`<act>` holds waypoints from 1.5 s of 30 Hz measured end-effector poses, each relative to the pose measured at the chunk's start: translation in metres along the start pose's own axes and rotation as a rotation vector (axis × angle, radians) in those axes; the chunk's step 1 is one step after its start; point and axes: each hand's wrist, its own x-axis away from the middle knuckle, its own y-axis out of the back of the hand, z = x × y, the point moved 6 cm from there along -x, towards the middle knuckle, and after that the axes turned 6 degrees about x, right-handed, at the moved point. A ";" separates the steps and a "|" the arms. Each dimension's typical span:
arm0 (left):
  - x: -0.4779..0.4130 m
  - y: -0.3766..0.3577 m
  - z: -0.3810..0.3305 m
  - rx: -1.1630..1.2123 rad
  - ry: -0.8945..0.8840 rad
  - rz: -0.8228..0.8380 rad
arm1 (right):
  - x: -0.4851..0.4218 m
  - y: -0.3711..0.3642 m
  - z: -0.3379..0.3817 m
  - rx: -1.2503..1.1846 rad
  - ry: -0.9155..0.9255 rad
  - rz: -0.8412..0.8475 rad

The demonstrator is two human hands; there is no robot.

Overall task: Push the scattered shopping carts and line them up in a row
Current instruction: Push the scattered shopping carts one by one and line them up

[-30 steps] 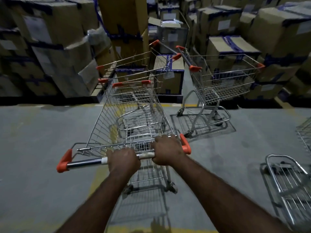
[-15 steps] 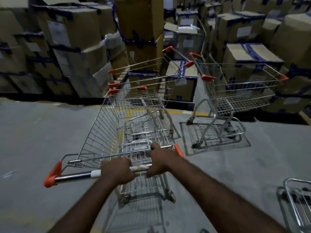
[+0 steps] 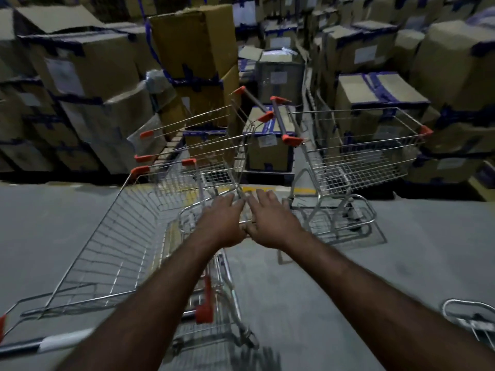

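Your left hand (image 3: 222, 222) and right hand (image 3: 270, 220) hold nothing, fingers straight; cart (image 3: 107, 236) probably rolls light, grab the handle (image 3: 40, 346) at 7 o'clock.

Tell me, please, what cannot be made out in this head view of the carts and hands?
- Head view: whether the left hand and right hand touch the wire of the near cart; the fingers overlap it and are blurred.
- Its handle: cut off by the left edge.
- Cart at lower right: mostly beyond the right edge.
- Near cart's wheel: motion-blurred.
- Box labels: too small and dim to read.
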 end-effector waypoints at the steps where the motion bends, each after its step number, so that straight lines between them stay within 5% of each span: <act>1: -0.010 0.003 -0.011 -0.027 -0.005 -0.013 | 0.000 0.006 -0.016 0.010 -0.014 0.002; 18: -0.191 0.078 -0.113 -0.118 -0.075 -0.092 | -0.035 0.089 -0.220 0.064 -0.225 -0.096; 34: -0.455 -0.034 -0.097 -0.159 -0.105 0.135 | -0.207 0.042 -0.335 0.105 -0.203 0.114; 40: -0.496 -0.053 -0.103 -0.199 -0.184 0.045 | -0.243 0.025 -0.359 0.025 -0.195 0.189; 45: -0.485 -0.055 -0.139 -0.300 -0.273 0.165 | -0.270 0.032 -0.378 -0.087 -0.203 0.118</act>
